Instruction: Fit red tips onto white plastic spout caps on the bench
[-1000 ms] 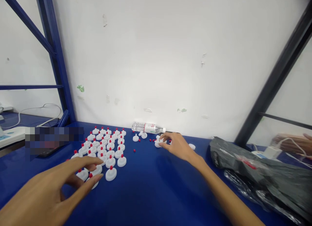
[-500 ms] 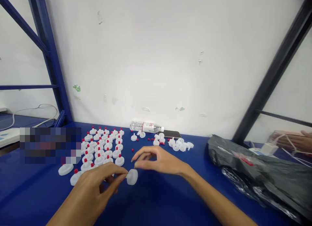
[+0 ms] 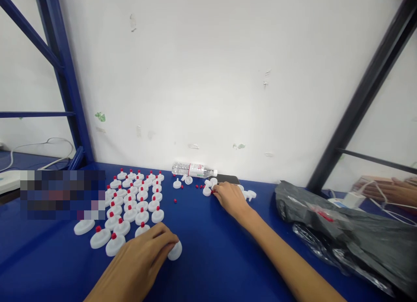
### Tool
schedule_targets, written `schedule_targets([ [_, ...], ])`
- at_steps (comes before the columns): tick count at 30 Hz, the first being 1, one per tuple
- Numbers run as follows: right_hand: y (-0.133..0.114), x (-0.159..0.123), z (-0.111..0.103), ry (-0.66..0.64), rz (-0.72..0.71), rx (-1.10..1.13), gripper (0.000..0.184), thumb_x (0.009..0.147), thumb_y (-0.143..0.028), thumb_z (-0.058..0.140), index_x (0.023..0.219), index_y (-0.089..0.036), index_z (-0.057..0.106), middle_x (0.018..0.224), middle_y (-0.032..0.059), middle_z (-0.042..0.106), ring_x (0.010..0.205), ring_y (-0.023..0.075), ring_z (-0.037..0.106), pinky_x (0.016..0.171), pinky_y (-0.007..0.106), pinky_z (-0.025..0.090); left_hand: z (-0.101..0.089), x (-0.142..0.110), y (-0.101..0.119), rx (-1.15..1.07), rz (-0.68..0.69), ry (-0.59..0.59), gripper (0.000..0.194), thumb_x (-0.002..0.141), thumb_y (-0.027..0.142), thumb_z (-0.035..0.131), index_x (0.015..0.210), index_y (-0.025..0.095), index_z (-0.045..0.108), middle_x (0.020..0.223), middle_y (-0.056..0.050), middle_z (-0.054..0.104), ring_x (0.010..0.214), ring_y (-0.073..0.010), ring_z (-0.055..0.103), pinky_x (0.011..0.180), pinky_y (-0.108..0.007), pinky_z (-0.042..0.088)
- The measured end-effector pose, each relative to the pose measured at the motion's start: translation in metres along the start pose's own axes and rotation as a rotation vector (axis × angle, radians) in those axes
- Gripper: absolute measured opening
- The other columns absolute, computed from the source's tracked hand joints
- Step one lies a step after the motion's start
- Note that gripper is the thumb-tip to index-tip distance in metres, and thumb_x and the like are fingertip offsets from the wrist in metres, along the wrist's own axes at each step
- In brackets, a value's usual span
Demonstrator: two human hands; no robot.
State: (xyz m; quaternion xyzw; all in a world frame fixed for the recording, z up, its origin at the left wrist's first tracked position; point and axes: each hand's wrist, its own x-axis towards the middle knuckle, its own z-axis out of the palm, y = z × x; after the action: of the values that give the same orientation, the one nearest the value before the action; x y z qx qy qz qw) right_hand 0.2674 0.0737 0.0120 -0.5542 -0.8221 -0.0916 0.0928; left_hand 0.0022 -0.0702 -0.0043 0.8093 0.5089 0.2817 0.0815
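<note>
My left hand (image 3: 148, 254) is low at centre, its thumb and fingers pinched on a white round spouted lid (image 3: 175, 251). The hand covers the lid's spout. Further away, my right hand (image 3: 232, 198) reaches to the loose parts by the phone, fingertips closed together at a small red cap (image 3: 213, 191). White spouted lids (image 3: 207, 190) lie just left of those fingertips, and others (image 3: 250, 194) lie behind the hand. On the left stand rows of white lids (image 3: 130, 214) with red caps on their spouts.
A clear plastic bottle (image 3: 193, 170) lies along the wall beside a dark phone (image 3: 228, 179). Several loose red caps (image 3: 175, 201) dot the blue table. A grey plastic bag (image 3: 345, 232) lies right; another person's hand (image 3: 402, 189) shows beyond the black post (image 3: 355, 93).
My right hand has moved away from the held lid, forward and right to the loose parts. The left hand has lowered slightly toward the right, still holding the white lid.
</note>
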Motion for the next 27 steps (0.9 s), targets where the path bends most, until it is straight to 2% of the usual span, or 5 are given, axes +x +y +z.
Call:
schedule_targets([
  [7, -0.003, 0.0, -0.003, -0.012, 0.037, 0.057, 0.018, 0.102, -0.019, 0.056, 0.098, -0.019, 0.074, 0.103, 0.0109, 0.077, 0.098, 0.0266, 0.072, 0.072, 0.03, 0.039, 0.011, -0.003, 0.004, 0.082, -0.133, -0.023, 0.042, 0.102, 0.039, 0.038, 0.126, 0.032, 0.072, 0.12, -0.006, 0.076, 0.101, -0.025, 0.076, 0.088, -0.036, 0.06],
  [12, -0.001, -0.004, -0.007, 0.003, 0.042, 0.162, 0.015, 0.098, -0.014, 0.061, 0.09, -0.018, 0.073, 0.097, 0.0099, 0.078, 0.096, 0.026, 0.072, 0.072, 0.03, 0.038, 0.018, -0.008, 0.005, 0.155, -0.246, -0.095, 0.046, 0.095, 0.042, 0.052, 0.134, 0.026, 0.07, 0.129, -0.011, 0.072, 0.106, -0.0302, 0.074, 0.094, -0.043, 0.058],
  [16, -0.003, -0.005, -0.016, 0.075, 0.041, 0.302, 0.015, 0.098, -0.011, 0.058, 0.096, -0.017, 0.072, 0.093, 0.0099, 0.077, 0.089, 0.0251, 0.072, 0.071, 0.03, 0.041, 0.02, -0.003, 0.006, 0.115, -0.244, -0.175, 0.043, 0.093, 0.03, 0.051, 0.131, 0.027, 0.071, 0.122, -0.008, 0.073, 0.096, -0.0247, 0.074, 0.087, -0.036, 0.057],
  [21, -0.022, -0.008, -0.032, 0.108, -0.089, 0.59, 0.012, 0.099, -0.026, 0.064, 0.105, -0.022, 0.073, 0.1, 0.0017, 0.079, 0.089, 0.0157, 0.071, 0.077, 0.024, 0.049, 0.026, 0.007, 0.006, 0.022, -0.303, -0.109, 0.053, 0.093, 0.037, 0.049, 0.143, 0.025, 0.061, 0.11, -0.006, 0.074, 0.071, -0.0197, 0.064, 0.075, -0.033, 0.052],
  [27, -0.058, -0.022, -0.033, -0.181, -0.318, 1.167, 0.014, 0.088, -0.033, 0.077, 0.097, -0.023, 0.083, 0.088, 0.0011, 0.078, 0.077, 0.0155, 0.067, 0.069, 0.024, 0.048, 0.03, 0.01, 0.005, -0.097, -0.403, -0.098, 0.062, 0.09, 0.043, 0.053, 0.149, 0.024, 0.053, 0.074, 0.003, 0.068, 0.061, -0.019, 0.058, 0.061, -0.029, 0.041],
])
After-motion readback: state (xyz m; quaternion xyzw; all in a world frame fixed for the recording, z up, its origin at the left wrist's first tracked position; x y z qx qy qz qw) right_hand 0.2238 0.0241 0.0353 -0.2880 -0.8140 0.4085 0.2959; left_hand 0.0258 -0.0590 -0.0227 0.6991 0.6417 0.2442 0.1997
